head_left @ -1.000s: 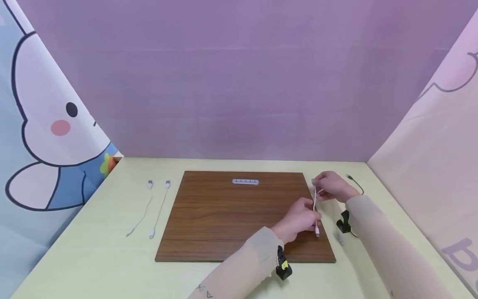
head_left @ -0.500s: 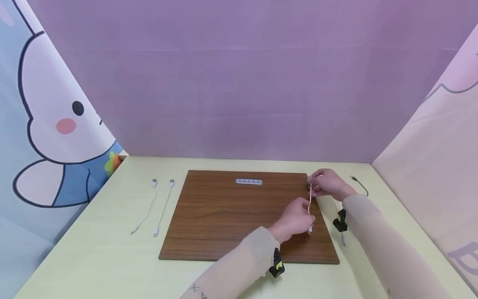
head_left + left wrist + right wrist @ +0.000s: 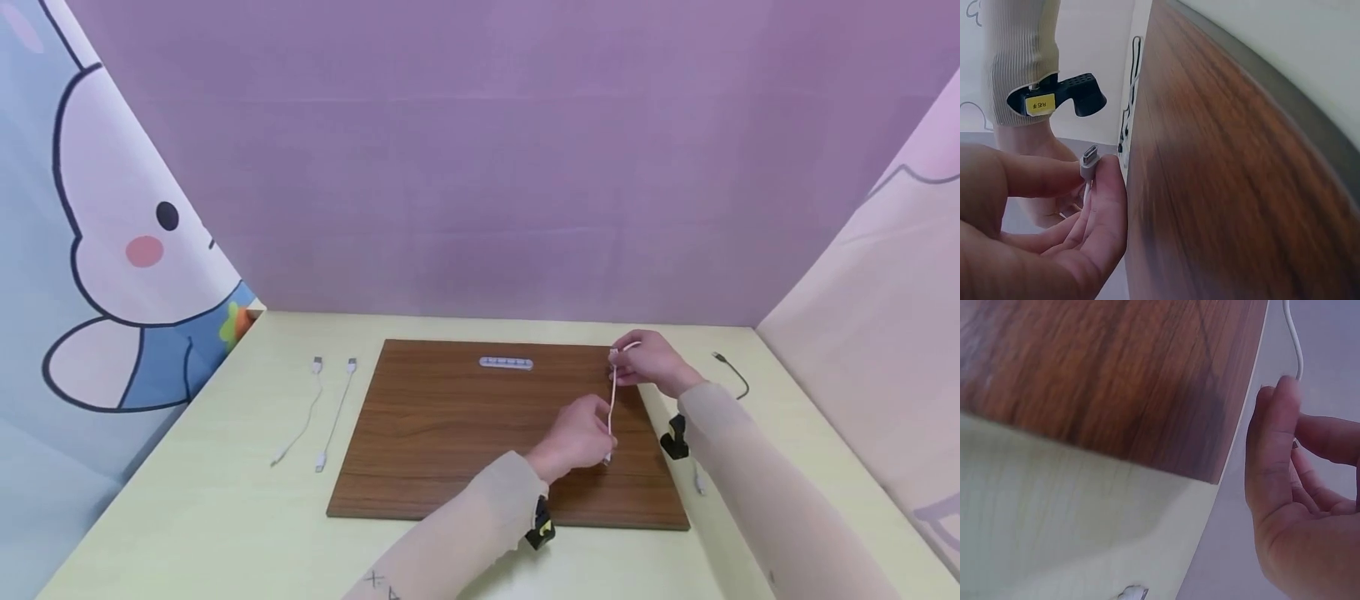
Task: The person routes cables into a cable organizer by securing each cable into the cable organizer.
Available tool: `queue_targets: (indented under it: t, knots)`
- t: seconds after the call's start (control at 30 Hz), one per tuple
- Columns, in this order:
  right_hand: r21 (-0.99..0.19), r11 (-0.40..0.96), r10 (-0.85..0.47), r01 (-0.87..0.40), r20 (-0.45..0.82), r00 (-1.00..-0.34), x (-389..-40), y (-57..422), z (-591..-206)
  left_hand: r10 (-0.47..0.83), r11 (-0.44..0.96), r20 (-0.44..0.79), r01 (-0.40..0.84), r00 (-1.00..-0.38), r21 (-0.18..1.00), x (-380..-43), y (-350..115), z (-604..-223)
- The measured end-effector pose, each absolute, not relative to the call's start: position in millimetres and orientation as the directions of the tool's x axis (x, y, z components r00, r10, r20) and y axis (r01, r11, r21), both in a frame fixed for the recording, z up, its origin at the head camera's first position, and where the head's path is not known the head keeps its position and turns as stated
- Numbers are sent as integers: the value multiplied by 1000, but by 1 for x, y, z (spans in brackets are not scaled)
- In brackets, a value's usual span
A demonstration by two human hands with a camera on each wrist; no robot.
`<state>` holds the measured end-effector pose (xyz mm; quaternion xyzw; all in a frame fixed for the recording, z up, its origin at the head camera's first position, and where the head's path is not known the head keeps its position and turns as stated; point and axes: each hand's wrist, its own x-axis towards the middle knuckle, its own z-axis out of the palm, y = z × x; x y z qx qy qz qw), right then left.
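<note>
A short white charging cable [image 3: 612, 402] hangs between my two hands above the right part of a brown wooden board [image 3: 450, 433]. My left hand [image 3: 573, 437] pinches its near end; in the left wrist view the small metal plug [image 3: 1090, 156] sticks up between thumb and fingers. Farther back, my right hand [image 3: 649, 362] pinches the cable's far end by the board's back right corner. The right wrist view has the white cord [image 3: 1294, 337] running up from those fingertips, with that end's plug mostly hidden. On the board's back part lies a pale slotted cable holder [image 3: 506, 363].
Two white USB cables, one outer [image 3: 306, 421] and one inner [image 3: 337, 417], lie on the pale table [image 3: 225, 483] left of the board. A black cable [image 3: 733, 372] lies at the right, and a white plug [image 3: 699, 480] shows near the right forearm. A purple backdrop [image 3: 480, 167] rises behind.
Both hands have moved left with the white cable, from the board's right edge to farther over it. The cable now runs straighter. The head view has shifted slightly.
</note>
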<state>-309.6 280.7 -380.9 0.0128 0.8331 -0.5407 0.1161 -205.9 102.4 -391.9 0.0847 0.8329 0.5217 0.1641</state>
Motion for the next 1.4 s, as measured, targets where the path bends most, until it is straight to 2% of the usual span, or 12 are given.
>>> queue_targets:
  t: [0.5, 1.4]
  knots:
    - [-895, 439, -151, 77, -158, -976, -317, 256, -375, 360, 571, -172, 71, -917, 818, -207, 82, -385]
    - [-885, 463, -161, 46, -135, -978, -335, 203, -371, 353, 636, -138, 130, -925, 760, -212, 36, -379]
